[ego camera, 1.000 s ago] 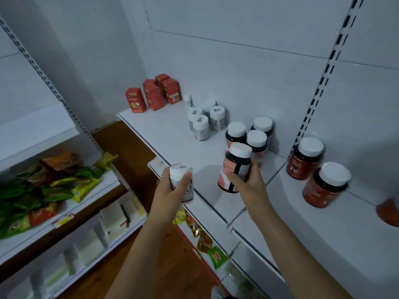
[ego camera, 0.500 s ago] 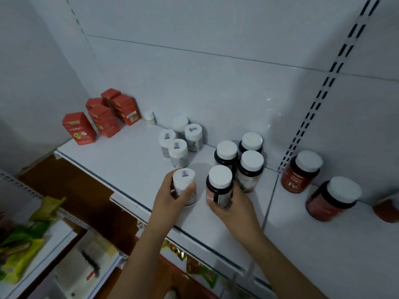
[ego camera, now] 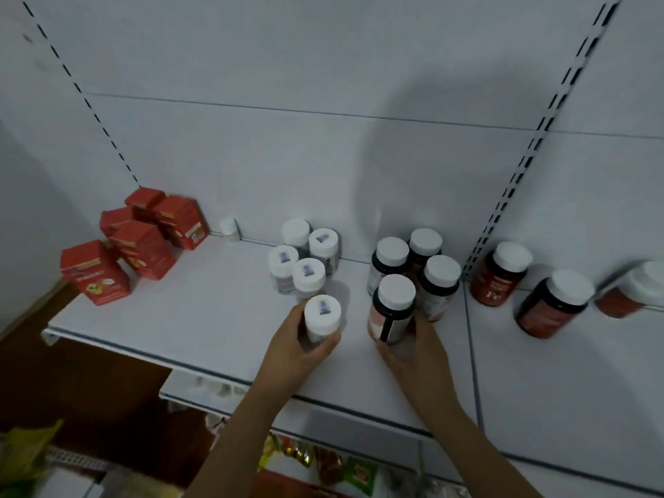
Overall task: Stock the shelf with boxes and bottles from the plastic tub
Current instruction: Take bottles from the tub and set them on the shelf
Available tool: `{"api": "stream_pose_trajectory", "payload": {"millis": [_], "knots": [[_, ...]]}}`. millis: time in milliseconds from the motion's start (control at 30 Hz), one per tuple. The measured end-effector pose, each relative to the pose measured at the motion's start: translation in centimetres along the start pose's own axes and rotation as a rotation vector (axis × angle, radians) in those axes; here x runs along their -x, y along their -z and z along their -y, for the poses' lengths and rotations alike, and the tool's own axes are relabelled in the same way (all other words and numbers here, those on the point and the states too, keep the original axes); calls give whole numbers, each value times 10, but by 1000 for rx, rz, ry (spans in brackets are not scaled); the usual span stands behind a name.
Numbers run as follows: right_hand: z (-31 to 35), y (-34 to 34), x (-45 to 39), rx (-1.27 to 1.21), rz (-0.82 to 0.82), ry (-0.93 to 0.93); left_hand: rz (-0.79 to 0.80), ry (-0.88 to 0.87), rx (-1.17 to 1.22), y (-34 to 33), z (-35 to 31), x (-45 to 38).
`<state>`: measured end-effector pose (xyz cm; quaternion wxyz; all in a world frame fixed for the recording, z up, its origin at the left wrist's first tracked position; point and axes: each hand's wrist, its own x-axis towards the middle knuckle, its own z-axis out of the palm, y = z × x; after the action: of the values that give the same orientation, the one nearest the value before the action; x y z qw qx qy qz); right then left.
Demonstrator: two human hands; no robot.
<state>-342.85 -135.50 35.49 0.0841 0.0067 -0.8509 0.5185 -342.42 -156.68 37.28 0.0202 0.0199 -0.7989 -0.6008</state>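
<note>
A white back panel (ego camera: 287, 66) rises behind, crossed by thin horizontal seams. Two slotted uprights (ego camera: 531, 152) run up it, one at left and one at right. A soft rounded shadow (ego camera: 413, 167) falls on the panel. Brown flooring (ego camera: 72, 382) shows at lower left. Light is dim.

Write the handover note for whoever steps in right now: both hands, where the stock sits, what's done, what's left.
Left hand grips a small white bottle at the front of the white-bottle cluster.
Right hand grips a dark white-capped bottle in front of three like it.
Both look about seated on the shelf.
Done: red boxes far left, red-label bottles on the right.
Left: release both. The tub is out of view, so remaining stock is unknown.
</note>
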Motion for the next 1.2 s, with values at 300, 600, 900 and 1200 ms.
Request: {"api": "stream_pose_trajectory", "payload": {"millis": [300, 600, 900, 1200], "knots": [[1, -24, 42, 420, -163, 191, -29, -76, -31, 43, 15, 3], [3, -37, 43, 531, -65, 299, -132, -198, -415, 91, 30, -21], [7, -36, 42, 573, -59, 313, -79, -237, -898, 84, 59, -26], [6, 7, 67, 248, -87, 126, -156, -279, -616, 30, 34, 88]]}}
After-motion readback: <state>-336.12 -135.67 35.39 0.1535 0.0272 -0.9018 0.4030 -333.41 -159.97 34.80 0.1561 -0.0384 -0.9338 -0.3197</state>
